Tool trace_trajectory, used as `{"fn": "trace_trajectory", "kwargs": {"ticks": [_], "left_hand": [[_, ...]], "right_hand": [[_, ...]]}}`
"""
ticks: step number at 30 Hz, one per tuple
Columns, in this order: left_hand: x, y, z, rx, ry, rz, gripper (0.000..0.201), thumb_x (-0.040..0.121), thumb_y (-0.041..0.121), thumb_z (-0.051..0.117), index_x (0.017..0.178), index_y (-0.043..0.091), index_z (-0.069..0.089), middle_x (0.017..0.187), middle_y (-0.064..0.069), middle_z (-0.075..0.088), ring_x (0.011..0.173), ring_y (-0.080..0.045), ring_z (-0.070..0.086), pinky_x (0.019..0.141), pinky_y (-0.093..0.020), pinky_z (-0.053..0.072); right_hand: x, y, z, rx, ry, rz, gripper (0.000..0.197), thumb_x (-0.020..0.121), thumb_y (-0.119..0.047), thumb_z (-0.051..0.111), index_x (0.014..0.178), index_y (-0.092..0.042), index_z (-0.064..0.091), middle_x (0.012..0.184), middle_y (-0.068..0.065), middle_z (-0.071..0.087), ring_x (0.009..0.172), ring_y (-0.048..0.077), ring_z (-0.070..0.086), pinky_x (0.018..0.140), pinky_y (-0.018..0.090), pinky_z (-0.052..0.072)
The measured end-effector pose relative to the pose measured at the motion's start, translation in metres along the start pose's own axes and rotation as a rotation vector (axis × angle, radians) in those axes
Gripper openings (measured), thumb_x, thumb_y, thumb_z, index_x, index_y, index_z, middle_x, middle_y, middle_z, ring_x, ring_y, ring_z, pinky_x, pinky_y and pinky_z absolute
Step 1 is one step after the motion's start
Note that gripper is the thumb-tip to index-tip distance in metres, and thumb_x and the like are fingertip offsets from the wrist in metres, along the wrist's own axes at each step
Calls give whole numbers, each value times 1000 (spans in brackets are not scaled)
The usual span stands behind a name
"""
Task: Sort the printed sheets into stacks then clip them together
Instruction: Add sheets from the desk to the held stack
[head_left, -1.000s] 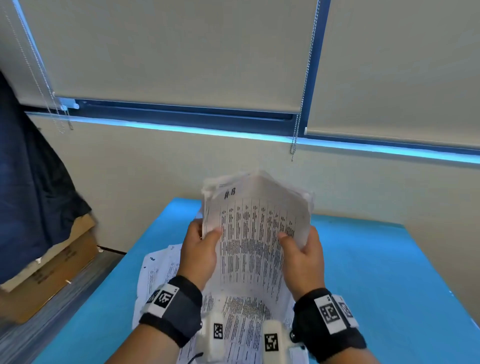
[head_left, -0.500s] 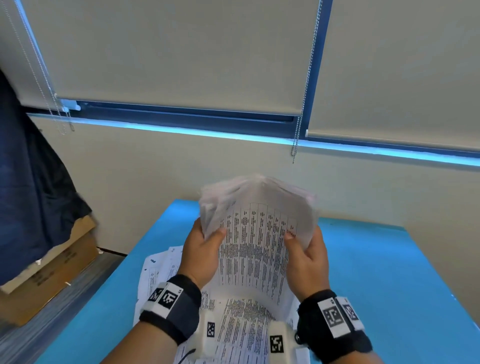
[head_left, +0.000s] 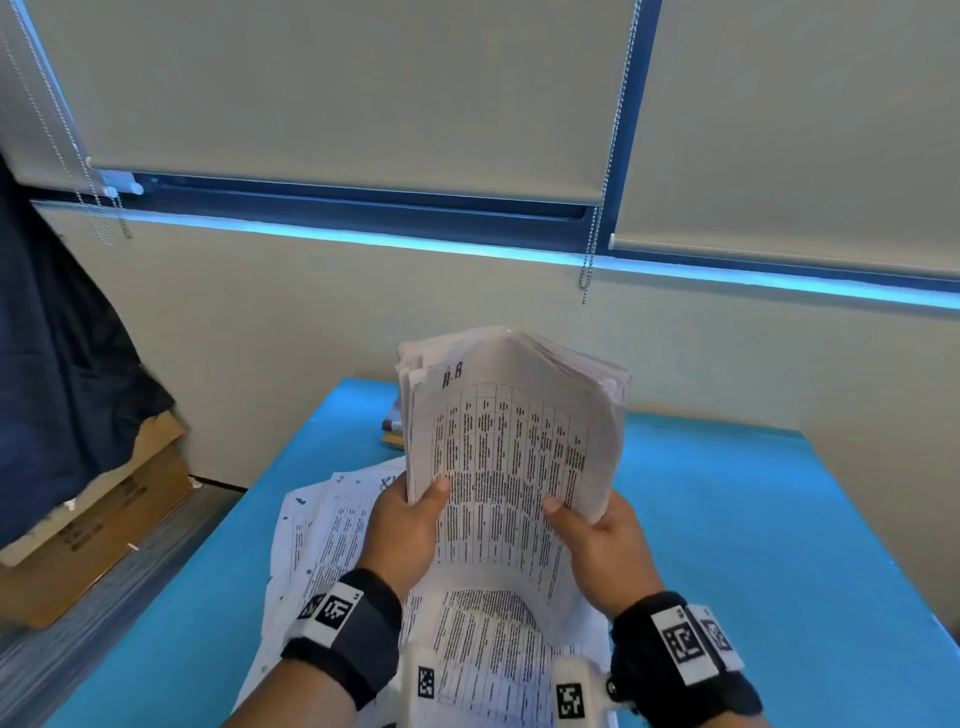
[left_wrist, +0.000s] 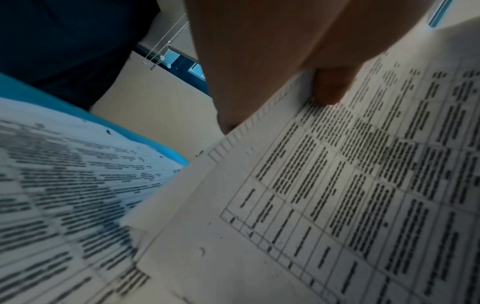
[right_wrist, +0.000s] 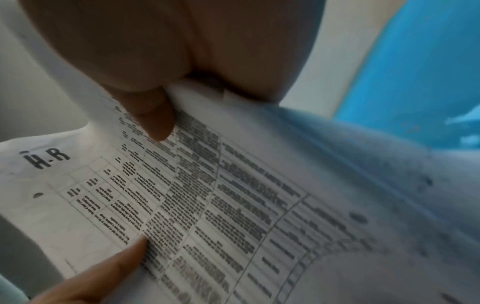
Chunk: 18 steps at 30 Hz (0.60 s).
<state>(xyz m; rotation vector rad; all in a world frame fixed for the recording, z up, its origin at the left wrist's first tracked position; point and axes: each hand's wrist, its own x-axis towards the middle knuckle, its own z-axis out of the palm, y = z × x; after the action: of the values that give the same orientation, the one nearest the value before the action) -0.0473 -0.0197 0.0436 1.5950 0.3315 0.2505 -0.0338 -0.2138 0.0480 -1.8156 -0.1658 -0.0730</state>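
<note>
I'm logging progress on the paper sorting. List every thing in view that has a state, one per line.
Bundle of sheets: lifted upright off the table, bowed, unclipped, top edges uneven.
Left hand: grips the bundle's left edge, thumb on the front page.
Right hand: grips the right edge, thumb on the front.
Loose sheets: spread flat and overlapping on the blue table.
Window blinds: pulled down.
</note>
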Motion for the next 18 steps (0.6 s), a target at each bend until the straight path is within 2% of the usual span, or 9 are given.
{"fn": "trace_trajectory", "kwargs": {"ticks": [2,5,9,12,14,15,16,17,18], "left_hand": [[-2,4,1,16,11,29,21,99,29,54,118,30,60,99,19,64,99,-8,60,89,-27,42],[-5,6,5,24,-65,78,15,97,26,58,108,32,66,97,16,72,94,-1,65,79,-18,47],[-6,-7,1,35,-168,48,18,90,7,65,99,22,70,100,-5,74,96,-21,69,84,-31,54],[1,-31,-7,348,-212,16,22,89,9,66,100,28,64,102,-1,67,96,-16,64,81,-24,50],[4,-42,-8,594,-317,9,20,90,17,66,104,30,60,108,3,62,95,-9,60,81,-22,48],[6,-44,-5,695,-369,12,22,90,20,65,109,30,59,112,5,60,96,-7,58,83,-21,47],[9,-45,-2,784,-413,19,27,90,24,65,116,29,58,117,6,58,99,-7,56,86,-22,46],[13,-45,4,863,-455,30,33,90,26,64,123,28,57,123,6,56,105,-8,55,90,-23,45],[19,-43,11,937,-492,43,40,91,27,63,129,27,54,131,6,53,114,-10,53,96,-26,44]], "right_hand": [[2,-2,-13,-76,-49,1,13,93,-24,62,102,-23,70,96,-8,72,88,3,66,77,27,52],[1,-3,-40,-127,14,11,10,92,-21,63,87,-23,71,83,-9,72,69,-6,64,59,13,48],[-13,10,-83,-75,224,93,17,89,-16,67,73,-10,69,59,-8,69,49,-6,58,56,27,46],[-28,24,-114,25,458,158,15,89,-16,66,78,-7,66,77,7,69,64,12,62,59,25,47],[-38,42,-132,78,603,240,16,88,-26,68,83,-11,64,88,12,66,80,23,60,66,31,47],[-42,55,-143,150,681,263,22,85,-32,71,82,-12,64,93,10,68,86,25,62,65,34,52],[-45,67,-150,221,760,298,30,79,-41,74,82,-13,65,99,7,70,90,26,65,62,30,57],[-49,86,-160,263,774,352,43,70,-55,77,85,-16,67,104,5,72,95,28,67,59,26,57],[-50,111,-173,267,774,379,61,57,-71,77,90,-20,67,107,5,72,99,31,68,59,27,58]]}}
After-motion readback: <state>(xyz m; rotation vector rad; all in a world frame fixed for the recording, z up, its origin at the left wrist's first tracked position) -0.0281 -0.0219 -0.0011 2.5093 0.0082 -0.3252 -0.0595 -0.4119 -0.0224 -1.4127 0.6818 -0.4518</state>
